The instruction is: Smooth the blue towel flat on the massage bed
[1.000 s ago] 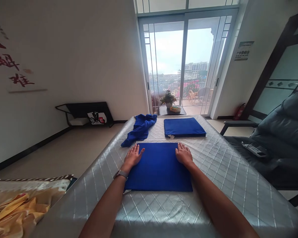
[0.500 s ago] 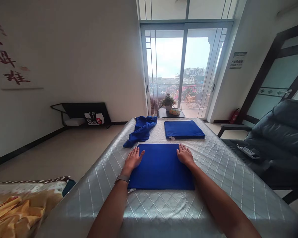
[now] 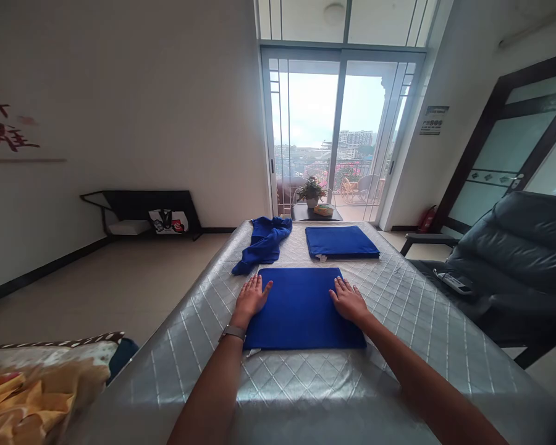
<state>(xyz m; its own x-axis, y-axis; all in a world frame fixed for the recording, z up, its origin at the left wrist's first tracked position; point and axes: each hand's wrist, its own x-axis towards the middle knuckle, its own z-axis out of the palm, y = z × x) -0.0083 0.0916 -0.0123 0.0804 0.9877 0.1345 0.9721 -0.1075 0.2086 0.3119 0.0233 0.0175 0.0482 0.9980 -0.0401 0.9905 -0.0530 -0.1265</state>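
A blue folded cloth (image 3: pixel 301 315) lies flat as a rectangle in front of me, with a small white tag at its near left corner. My left hand (image 3: pixel 252 298) rests flat on its left edge, fingers stretched out. On the right edge lies my right hand (image 3: pixel 348 300), palm down with the fingers extended. Beyond them is a neat stack of folded blue cloth (image 3: pixel 341 241), a white label showing at its front. A crumpled blue cloth (image 3: pixel 264 244) is at the far left of the table.
A quilted silver cover (image 3: pixel 301 380) is spread over the table. To the right stands a dark padded armchair (image 3: pixel 514 272) with a white device (image 3: pixel 454 283) on its seat. Yellow fabric (image 3: pixel 23 405) lies at the lower left. A small table with a potted plant (image 3: pixel 312 191) stands past the far edge.
My right hand has slid slightly down and outward along the cloth's right edge. My left hand stays on the left edge. The camera view has turned slightly to the right.
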